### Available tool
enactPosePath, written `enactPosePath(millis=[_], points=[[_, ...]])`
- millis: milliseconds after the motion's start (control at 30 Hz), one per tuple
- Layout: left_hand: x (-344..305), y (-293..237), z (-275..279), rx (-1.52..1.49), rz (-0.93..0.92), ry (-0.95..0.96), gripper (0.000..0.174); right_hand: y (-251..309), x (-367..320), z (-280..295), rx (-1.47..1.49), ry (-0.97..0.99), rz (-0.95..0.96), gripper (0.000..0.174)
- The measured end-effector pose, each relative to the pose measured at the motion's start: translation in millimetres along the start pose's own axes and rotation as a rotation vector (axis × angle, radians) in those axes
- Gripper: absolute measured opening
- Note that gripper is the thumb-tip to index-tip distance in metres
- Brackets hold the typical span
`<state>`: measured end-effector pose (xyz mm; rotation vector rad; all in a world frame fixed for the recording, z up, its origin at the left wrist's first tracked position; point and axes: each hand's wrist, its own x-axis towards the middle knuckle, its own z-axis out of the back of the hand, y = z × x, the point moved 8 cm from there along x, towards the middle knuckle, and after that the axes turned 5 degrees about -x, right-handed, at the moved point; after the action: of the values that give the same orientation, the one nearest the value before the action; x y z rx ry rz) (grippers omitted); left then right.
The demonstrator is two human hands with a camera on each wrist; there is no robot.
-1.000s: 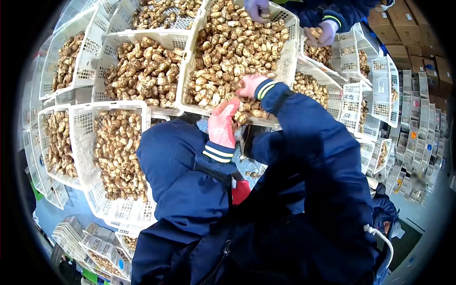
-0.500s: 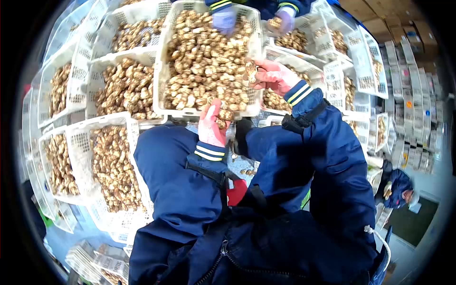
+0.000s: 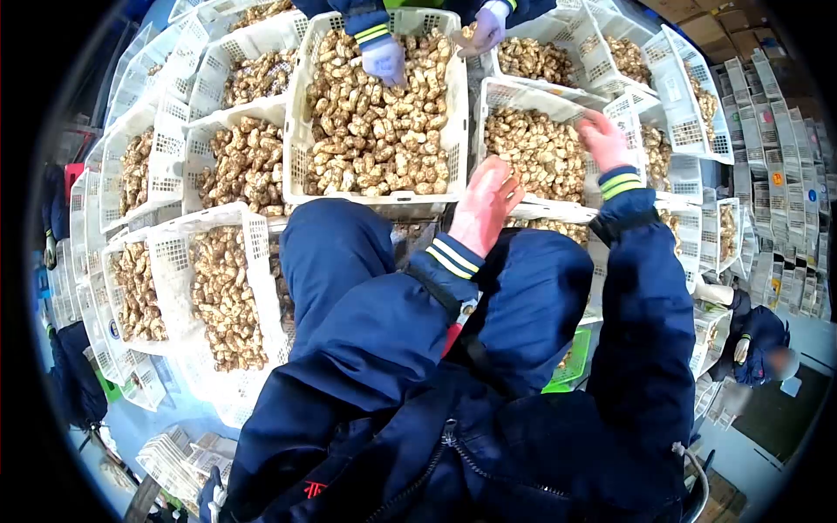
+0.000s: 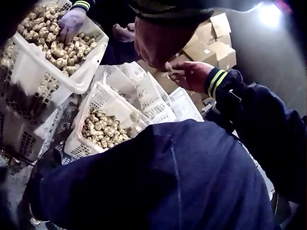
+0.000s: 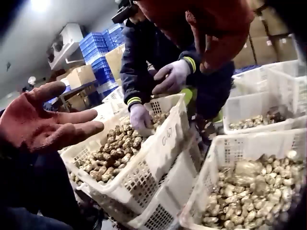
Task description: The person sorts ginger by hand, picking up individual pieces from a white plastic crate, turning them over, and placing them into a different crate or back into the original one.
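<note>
Both of my hands wear pinkish-red gloves. Above my right knee, my left hand (image 3: 485, 207) reaches toward the right-hand crate (image 3: 514, 206) of stubby brown-and-cream mushrooms (image 3: 539, 150). In the right wrist view its fingers (image 5: 79, 116) stretch out straight with nothing between them. My right hand (image 3: 606, 144) hangs over that crate's right side, fingers bent loosely downward and no mushroom showing in them. A blurred tan shape (image 5: 249, 167) appears over the mushrooms in the right wrist view. The large middle crate (image 3: 375, 200), also holding mushrooms, stands before my knees.
Across the middle crate another person's purple-gloved hand (image 3: 384, 61) touches the mushrooms; their other hand (image 3: 488, 28) is beside its far right corner. More mushroom crates (image 3: 248, 253) crowd the left. Stacked crates (image 3: 772, 174) line the far right, and a green basket (image 3: 571, 362) sits by my right leg.
Both my hands have moved right, from the middle crate to the right-hand crate. The mushrooms they held half a second ago no longer show in them. The other person's hands have shifted left.
</note>
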<state>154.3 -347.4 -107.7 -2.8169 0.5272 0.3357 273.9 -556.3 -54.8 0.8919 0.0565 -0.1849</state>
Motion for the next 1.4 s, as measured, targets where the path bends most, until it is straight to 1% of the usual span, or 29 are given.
enactPosePath(millis=[33, 67, 100, 133, 167, 200, 267, 333, 367, 400, 467, 500, 533, 600, 633, 733, 800, 867, 900, 933, 1000, 1033, 1133, 1200, 1267, 1300, 1333, 1367, 1400], points=[[-3.8, -3.1, 7.5, -0.035, 0.071, 0.032, 0.046, 24.1, -6.8, -33.5, -0.151, 0.095, 0.02, 0.032], [-6.8, -5.3, 18.5, -0.019, 0.106, -0.016, 0.041, 36.8, -9.1, -73.5, -0.126, 0.217, 0.1, 0.033], [-9.3, -8.8, 30.0, -0.012, 0.12, -0.037, 0.038, 47.5, -7.2, -122.2, -0.177, 0.412, 0.214, 0.035], [-12.5, -14.2, 42.6, -0.007, 0.132, -0.059, 0.036, 58.5, -7.6, -164.1, -0.514, 0.44, 0.399, 0.038], [-15.2, -22.2, 62.4, -0.054, 0.104, -0.095, 0.032, 77.9, -19.1, -200.1, -0.621, 0.558, 0.407, 0.037], [-24.4, -34.6, 81.2, -0.036, 0.057, -0.302, 0.031, 91.9, -31.7, -228.7, -0.731, 0.675, 0.409, 0.037], [-29.1, -63.1, 120.1, -0.088, -0.086, -0.336, 0.033, 78.0, -32.2, -289.4, -0.933, 0.746, 0.63, 0.035], [-44.2, -91.8, 144.1, -0.031, -0.217, -0.464, 0.035, 54.1, -31.5, -326.7, -1.17, 0.757, 0.698, 0.032], [-51.2, -100.7, 152.0, -0.005, -0.244, -0.512, 0.037, 42.8, -28.7, -334.6, -1.236, 0.793, 0.606, 0.029], [-57.0, -111.1, 150.2, 0.04, -0.253, -0.511, 0.038, 41.1, -25.6, -345.8, -1.282, 0.755, 0.737, 0.031], [-63.5, -123.5, 149.0, 0.007, -0.261, -0.553, 0.038, 47.1, -10.8, -338.2, -1.277, 0.674, 0.745, 0.034], [-65.1, -126.0, 146.8, 0.006, -0.265, -0.535, 0.037, 59.9, 0.7, -319.2, -1.125, 0.568, 0.648, 0.037], [-64.7, -126.0, 146.4, 0.003, -0.27, -0.514, 0.037, 76.9, 8.5, -299.9, -0.938, 0.568, 0.478, 0.04], [-59.5, -118.8, 149.1, -0.005, -0.251, -0.457, 0.033, 84.1, 8.6, -278.5, -0.299, 0.771, 0.245, 0.043], [-58.2, -117.4, 142.3, 0.001, -0.22, -0.428, 0.032, 90.8, -4.9, -272.1, -0.063, 0.908, 0.061, 0.045], [-56.2, -116.0, 125.7, -0.026, -0.17, -0.401, 0.029, 133.3, -50.3, -255.3, 0.254, 1.057, 0.065, 0.047], [-54.5, -116.2, 114.1, 0.035, -0.147, -0.35, 0.028, 142.8, -65.6, -259.0, 0.217, 1.105, 0.081, 0.049], [-58.4, -118.8, 106.1, -0.018, -0.228, -0.256, 0.028, 152.1, -77.9, -264.7, 0.208, 1.159, 0.122, 0.051], [-57.8, -122.0, 106.4, 0.001, -0.239, -0.247, 0.029, 158.6, -79.8, -264.8, 0.168, 1.129, 0.204, 0.047], [-56.2, -125.1, 106.9, 0.017, -0.249, -0.238, 0.03, 158.7, -78.9, -268.0, 0.167, 1.132, 0.202, 0.047], [-52.8, -125.8, 113.5, 0.026, -0.23, -0.29, 0.031, 149.0, -62.8, -266.5, 0.085, 0.98, 0.133, 0.036], [-53.5, -124.8, 118.4, 0.037, -0.214, -0.339, 0.032, 153.4, -52.6, -259.9, 0.013, 0.84, 0.271, 0.034], [-67.7, -148.6, 82.9, -0.089, -0.309, -0.223, 0.03, 133.4, -26.1, -243.4, -0.522, 0.473, 0.399, 0.03], [-83.2, -175.9, 56.7, -0.201, -0.324, -0.173, 0.029, 114.0, -23.1, -243.7, -0.734, 0.45, 0.381, 0.028], [-121.7, -232.1, 15.0, -0.328, -0.522, 0.042, 0.025, 95.8, -21.8, -255.4, -0.837, 0.487, 0.433, 0.03], [-151.7, -263.2, -0.9, -0.33, -0.68, 0.1, 0.026, 95.4, -26.5, -258.6, -0.881, 0.522, 0.411, 0.031], [-175.3, -293.4, -12.1, -0.279, -0.764, 0.333, 0.03, 94.3, -33.2, -261.7, -0.922, 0.558, 0.386, 0.032], [-204.9, -311.8, -10.1, -0.312, -0.881, 0.165, 0.032, 85.5, -35.1, -270.9, -1.032, 0.583, 0.459, 0.032], [-224.1, -322.1, -3.8, -0.395, -0.881, 0.226, 0.043, 73.2, -37.2, -280.7, -1.181, 0.547, 0.553, 0.029]])
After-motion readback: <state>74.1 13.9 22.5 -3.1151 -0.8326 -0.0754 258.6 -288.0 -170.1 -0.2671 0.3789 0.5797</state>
